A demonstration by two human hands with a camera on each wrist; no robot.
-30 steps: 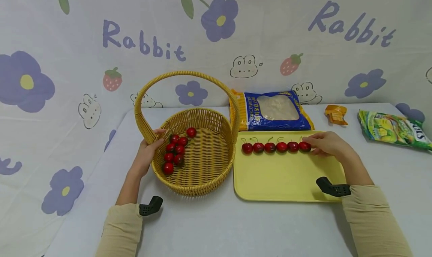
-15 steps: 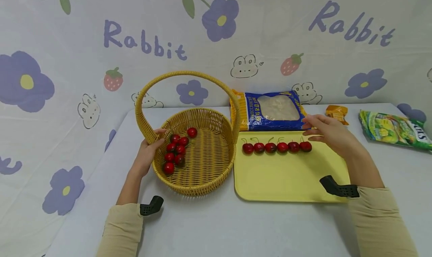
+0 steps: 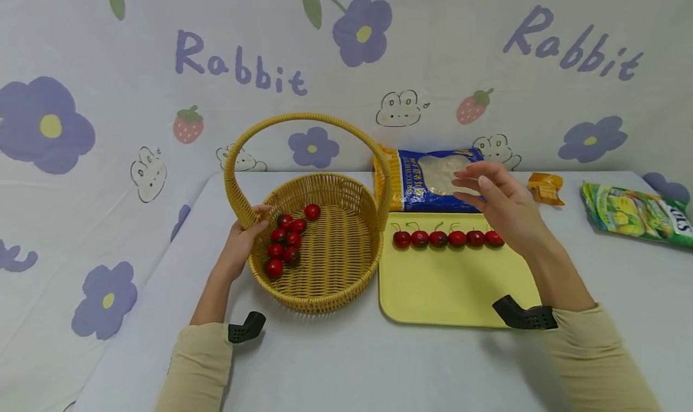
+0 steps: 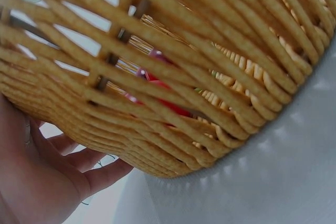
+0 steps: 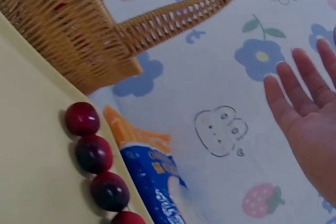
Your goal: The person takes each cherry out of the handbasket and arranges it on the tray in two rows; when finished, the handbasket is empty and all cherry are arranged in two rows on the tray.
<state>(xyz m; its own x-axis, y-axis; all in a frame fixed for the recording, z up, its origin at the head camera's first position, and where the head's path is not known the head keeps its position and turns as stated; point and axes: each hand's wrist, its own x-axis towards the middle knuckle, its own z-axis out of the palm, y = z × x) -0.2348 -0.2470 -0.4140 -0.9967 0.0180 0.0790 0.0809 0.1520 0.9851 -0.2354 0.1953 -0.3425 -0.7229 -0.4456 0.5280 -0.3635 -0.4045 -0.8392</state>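
A round woven basket [image 3: 325, 261] with a tall arched handle stands left of centre, several red cherries [image 3: 292, 239] lying along its left side. My left hand [image 3: 240, 243] holds the basket's left rim at the foot of the handle; in the left wrist view its fingers [image 4: 107, 176] reach round the wicker wall. More cherries [image 3: 438, 239], stems pointing away, form a straight row near the far edge of the yellow tray [image 3: 433, 292]. Above the tray's right part hovers my right hand [image 3: 503, 204], holding nothing, its fingers [image 5: 294, 85] spread in the right wrist view.
A blue and yellow food bag [image 3: 428, 183] lies behind the tray. Farther right are a small orange packet [image 3: 545, 188] and a green snack bag [image 3: 636, 213]. A printed cloth [image 3: 346, 87] hangs behind the white table [image 3: 346, 364].
My right hand has left the last cherry in the row, risen above the tray and shifted left. My left hand stays at the basket rim. The head view has shifted slightly.
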